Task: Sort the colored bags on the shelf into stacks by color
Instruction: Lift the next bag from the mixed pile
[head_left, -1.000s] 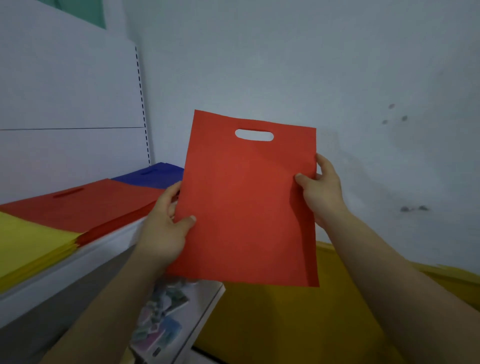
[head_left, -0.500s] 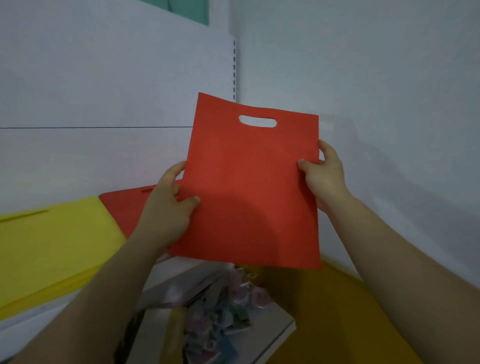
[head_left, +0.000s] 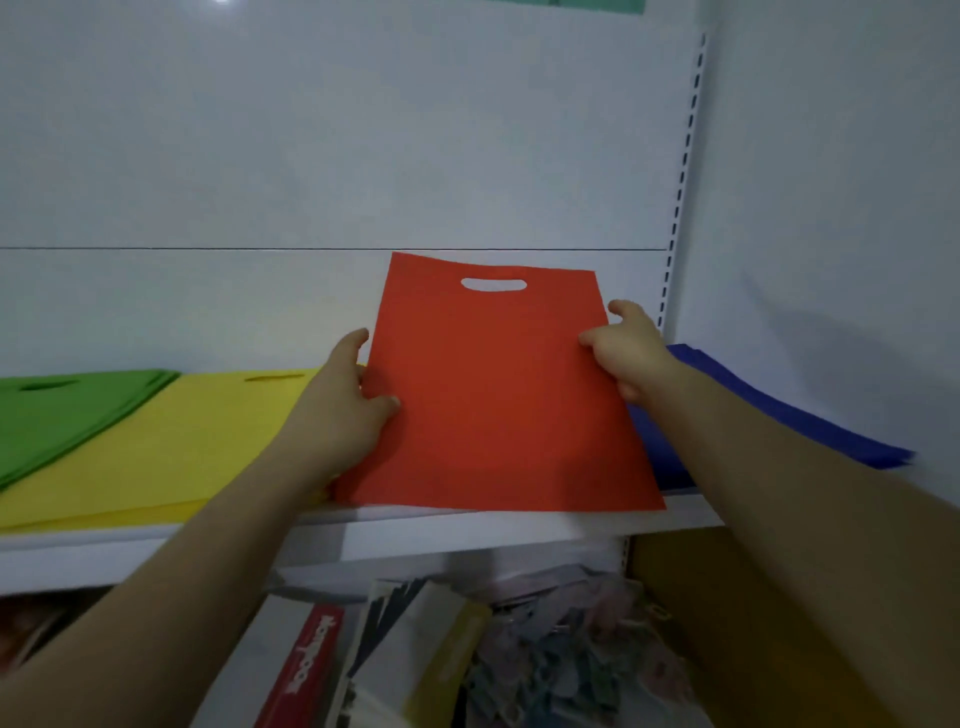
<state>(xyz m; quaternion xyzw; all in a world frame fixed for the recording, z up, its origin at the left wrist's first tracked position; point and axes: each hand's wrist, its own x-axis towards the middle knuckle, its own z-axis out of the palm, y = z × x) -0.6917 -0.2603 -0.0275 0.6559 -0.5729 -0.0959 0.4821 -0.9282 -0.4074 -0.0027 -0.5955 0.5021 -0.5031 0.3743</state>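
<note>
View: one head-worn wide-angle camera.
Direction: forward and slightly down, square-on to the white metal shelf board (head_left: 467, 535) and white back panel (head_left: 311, 156).
Distance: near; left hand (head_left: 337, 410) and right hand (head_left: 628, 353) reach in from the bottom corners.
Frame centre: flat red fabric bag with a cut-out handle slot (head_left: 498, 395).

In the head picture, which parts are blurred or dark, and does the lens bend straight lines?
Head view: the blue bags smear at their right edge. Head view: the lower-shelf clutter is dim and soft. Head view: a shadow darkens the lower part of the red bag. Head view: the slotted upright looks curved, probably from wide-angle distortion.
</note>
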